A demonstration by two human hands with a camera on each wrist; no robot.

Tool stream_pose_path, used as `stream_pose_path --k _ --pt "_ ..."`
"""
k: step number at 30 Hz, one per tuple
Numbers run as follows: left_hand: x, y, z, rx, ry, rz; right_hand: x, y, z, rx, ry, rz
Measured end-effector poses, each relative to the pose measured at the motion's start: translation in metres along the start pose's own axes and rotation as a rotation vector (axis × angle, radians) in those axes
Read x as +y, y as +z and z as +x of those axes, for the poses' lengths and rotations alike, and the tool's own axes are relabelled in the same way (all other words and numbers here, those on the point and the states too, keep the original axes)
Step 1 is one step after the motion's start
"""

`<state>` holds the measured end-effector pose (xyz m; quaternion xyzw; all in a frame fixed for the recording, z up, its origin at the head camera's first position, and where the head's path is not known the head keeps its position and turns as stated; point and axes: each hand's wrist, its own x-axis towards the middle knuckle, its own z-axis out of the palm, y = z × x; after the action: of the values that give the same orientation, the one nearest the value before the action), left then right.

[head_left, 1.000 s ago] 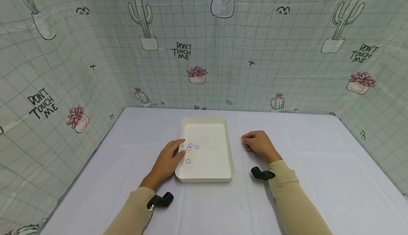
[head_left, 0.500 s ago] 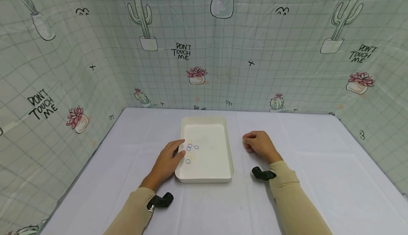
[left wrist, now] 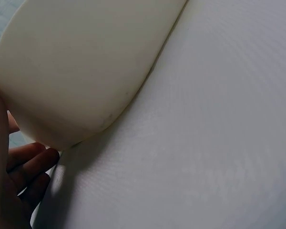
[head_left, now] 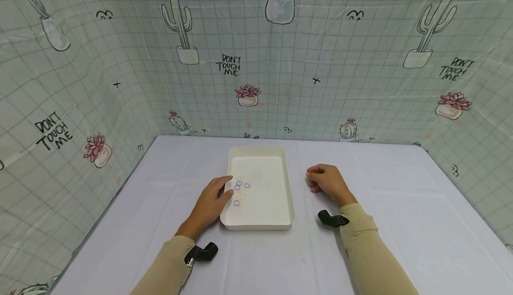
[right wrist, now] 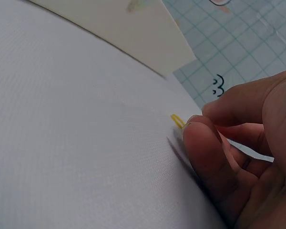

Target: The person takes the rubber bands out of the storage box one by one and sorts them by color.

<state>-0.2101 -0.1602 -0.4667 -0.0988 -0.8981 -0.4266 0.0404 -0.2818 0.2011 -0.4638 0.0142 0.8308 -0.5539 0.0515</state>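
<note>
While the left side of the white tray (head_left: 266,206) is held by the left hand (head_left: 209,201), with thumb and forefinger spread apart over the rim, a small yellow ring (right wrist: 177,120) is pinched in the fingertips of the right hand (head_left: 329,183), over the desk (head_left: 256,261) right of the tray. Blue and yellow rings (head_left: 238,185) are scattered inside the tray's left half.

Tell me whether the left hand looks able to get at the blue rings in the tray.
Probably yes: the left hand is at the edge of the tray, fingertips close to the blue rings, with nothing visible between.
</note>
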Motion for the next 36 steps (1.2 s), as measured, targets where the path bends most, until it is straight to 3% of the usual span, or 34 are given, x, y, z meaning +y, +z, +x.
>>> stream_pose_path --k 26,36 --pt "-0.005 -0.003 -0.004 0.009 0.021 -0.003 -0.001 0.006 -0.01 0.005 0.049 0.101" --pt "-0.006 -0.001 0.001 0.017 0.02 -0.017 -0.009 0.008 -0.006 0.004 0.044 0.148"
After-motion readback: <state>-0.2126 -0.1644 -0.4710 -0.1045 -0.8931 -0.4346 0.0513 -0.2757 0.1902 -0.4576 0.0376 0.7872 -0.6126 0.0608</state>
